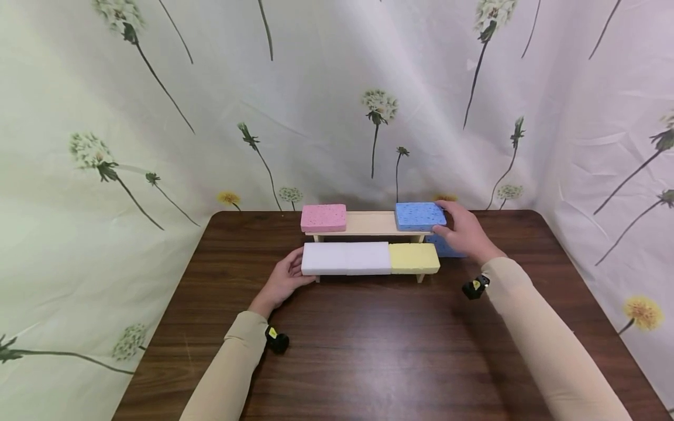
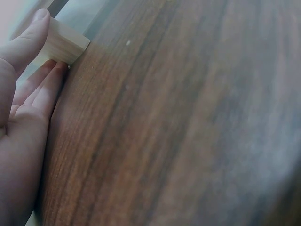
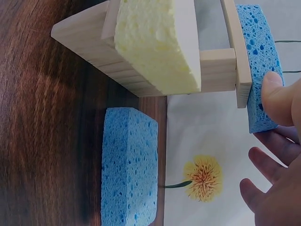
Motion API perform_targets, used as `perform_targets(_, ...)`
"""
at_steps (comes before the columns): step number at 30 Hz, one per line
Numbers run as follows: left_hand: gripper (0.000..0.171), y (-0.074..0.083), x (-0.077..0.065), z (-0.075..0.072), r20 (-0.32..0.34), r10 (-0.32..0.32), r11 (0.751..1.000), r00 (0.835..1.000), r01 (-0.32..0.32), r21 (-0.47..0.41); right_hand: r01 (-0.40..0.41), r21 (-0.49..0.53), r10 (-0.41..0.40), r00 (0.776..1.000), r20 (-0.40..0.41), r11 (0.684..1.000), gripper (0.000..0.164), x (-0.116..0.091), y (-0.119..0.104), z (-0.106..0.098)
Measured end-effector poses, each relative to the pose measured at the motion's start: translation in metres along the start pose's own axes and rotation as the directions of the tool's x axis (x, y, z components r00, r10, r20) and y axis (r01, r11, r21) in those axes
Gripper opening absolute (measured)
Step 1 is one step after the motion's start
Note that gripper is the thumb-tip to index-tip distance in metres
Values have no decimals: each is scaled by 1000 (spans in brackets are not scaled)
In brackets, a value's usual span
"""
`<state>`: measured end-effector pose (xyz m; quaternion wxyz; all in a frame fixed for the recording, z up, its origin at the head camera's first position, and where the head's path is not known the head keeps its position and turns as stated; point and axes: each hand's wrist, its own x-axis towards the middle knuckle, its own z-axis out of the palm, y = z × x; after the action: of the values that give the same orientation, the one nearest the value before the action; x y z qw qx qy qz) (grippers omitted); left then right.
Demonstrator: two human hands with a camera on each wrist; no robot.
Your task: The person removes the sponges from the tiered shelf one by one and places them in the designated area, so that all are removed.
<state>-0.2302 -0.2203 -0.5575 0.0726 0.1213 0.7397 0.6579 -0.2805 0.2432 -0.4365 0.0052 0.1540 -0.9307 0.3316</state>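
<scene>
A small two-tier wooden rack (image 1: pixel 370 222) stands near the table's back edge. My right hand (image 1: pixel 466 231) pinches the right end of a blue sponge (image 1: pixel 418 216) on the upper tier, thumb in front. At the upper tier's left end lies a pink sponge (image 1: pixel 323 218). Two white sponges (image 1: pixel 344 258) and a yellow sponge (image 1: pixel 414 258) fill the lower tier side by side. My left hand (image 1: pixel 281 283) holds the rack's left end, its thumb and fingers around a wooden leg (image 2: pixel 68 44) in the left wrist view.
Another blue sponge (image 3: pixel 129 169) lies on the table behind the rack's right end, partly hidden in the head view. Brown wood-grain table (image 1: pixel 363 351) extends in front of the rack. A flower-print cloth (image 1: pixel 326 117) hangs behind and along the sides.
</scene>
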Motion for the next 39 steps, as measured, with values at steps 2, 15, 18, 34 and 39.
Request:
perform_targets(2,84,0,0,0,2,-1,1000,1000,1,-3,-6,7,6,1000,-1,1000,65,-1,2,0)
perform_targets(15,84,-3,-1,-1,0,-5,1000,1000,5,-9,-39,32,39,999,5,999,67,-8,12,-7)
perform_targets(18,84,-2,-1,-1,4,0,1000,1000,0,-12,-40,35,40,999,-1,999,67,-10,14,-9)
perform_targets(34,84,0,-1,0,2,-10,1000,1000,10,-2,-34,20,35,998,-56,999,67,-15,22,-18)
perform_targets(39,84,0,-1,0,0,-13,1000,1000,13,13,-44,18,45,996,-74,999,66,-16,27,-21)
